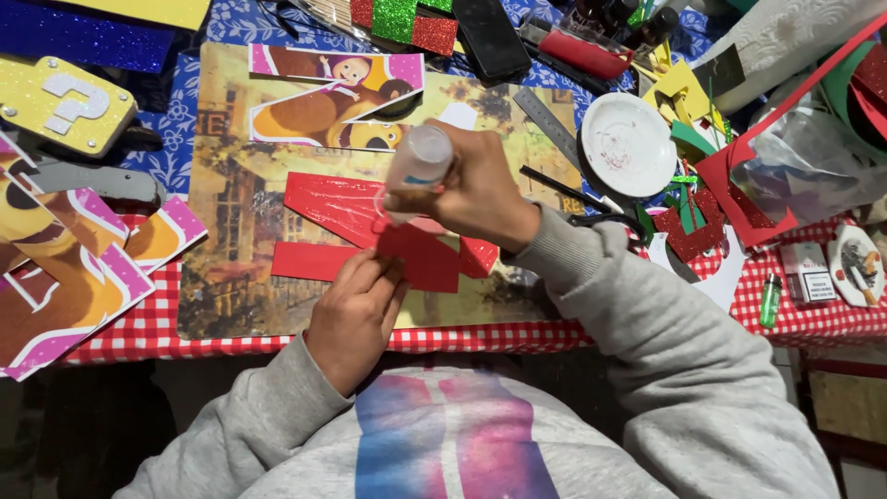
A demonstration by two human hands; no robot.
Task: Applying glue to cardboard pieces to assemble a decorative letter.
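Checkered tablecloth; glue bottle in right hand, contents unclear.

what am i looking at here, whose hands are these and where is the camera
There is no machine here, only a person in a grey sweatshirt working with bare hands. The single picture comes from a camera worn on that person's head, looking down at the hands and the table.

The right hand holds a small glue bottle, tipped nozzle-down over a red letter-shaped cutout. The left hand presses on the near edge of that cutout, holding it flat.

The cutout lies on a picture board laid on a red checked tablecloth. Around it are cartoon-printed cutouts, a yellow block with a question mark, a white plate, a metal ruler, scissors, a green lighter and glittery paper scraps.
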